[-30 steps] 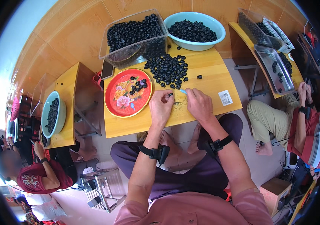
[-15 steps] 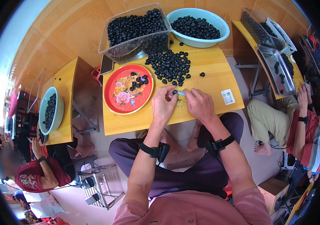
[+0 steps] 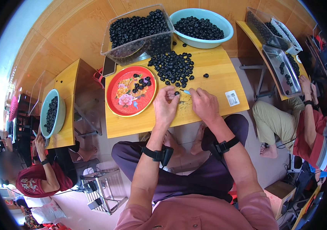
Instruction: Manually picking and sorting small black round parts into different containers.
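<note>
Between the thumb and fingers of my left hand (image 3: 165, 107) is a small black ring-shaped piece (image 3: 177, 93). My right hand (image 3: 205, 105) grips a slim tool with a light blue handle (image 3: 186, 92); its tip points left, a little apart from the piece. Both hands are over the near part of the yellow table (image 3: 217, 86). Left of them lies a round red floral tray (image 3: 113, 100) with several black pieces on it. A heap of similar black pieces (image 3: 173, 67) spreads just beyond my hands, and one stray piece (image 3: 206, 75) sits to its right.
At the back stand a clear plastic bin (image 3: 132, 56) and a light blue basin (image 3: 205, 43), both full of black pieces. A dark phone-like slab (image 3: 109, 66) rests by the tray. Dark crumbs (image 3: 184, 102) dot the wood. Co-workers sit at side tables left and right.
The blue-handled tool and my right hand have drawn slightly away from the black piece, opening a small gap. My left hand has shifted a little left, still pinching the piece.
</note>
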A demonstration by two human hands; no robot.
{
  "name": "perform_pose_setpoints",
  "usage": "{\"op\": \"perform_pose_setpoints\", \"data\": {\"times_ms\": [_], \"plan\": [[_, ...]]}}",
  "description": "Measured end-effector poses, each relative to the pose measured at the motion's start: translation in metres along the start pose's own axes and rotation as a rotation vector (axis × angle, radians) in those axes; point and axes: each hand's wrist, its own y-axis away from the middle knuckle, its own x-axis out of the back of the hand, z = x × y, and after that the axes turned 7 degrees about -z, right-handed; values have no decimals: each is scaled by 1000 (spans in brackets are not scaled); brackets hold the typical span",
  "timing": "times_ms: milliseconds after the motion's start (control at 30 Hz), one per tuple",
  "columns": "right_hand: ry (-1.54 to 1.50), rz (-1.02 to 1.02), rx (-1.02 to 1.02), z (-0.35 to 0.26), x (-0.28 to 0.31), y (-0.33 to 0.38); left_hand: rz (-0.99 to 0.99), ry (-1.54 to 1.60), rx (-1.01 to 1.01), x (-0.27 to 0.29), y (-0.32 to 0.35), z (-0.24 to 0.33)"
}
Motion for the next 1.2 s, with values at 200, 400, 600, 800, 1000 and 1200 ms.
{"op": "perform_pose_setpoints", "data": {"times_ms": [200, 400, 600, 800, 1000, 1200], "plan": [[3, -3, -8, -1, 2, -1, -23, -60, -37, 1, 0, 1], [7, 28, -2, -2, -1, -2, 33, -115, -105, 3, 0, 1], [66, 20, -104, 0, -1, -1, 154, -314, -289, 36, -8, 8], [46, 101, -131, 0, 0, -3, 249, -574, -280, 74, -25, 36], [37, 97, -146, 2, -2, -3, -143, -611, -270, 26, -24, 34], [34, 84, -157, 1, -4, -2, -200, -709, -229, 1, -36, 11]]}}
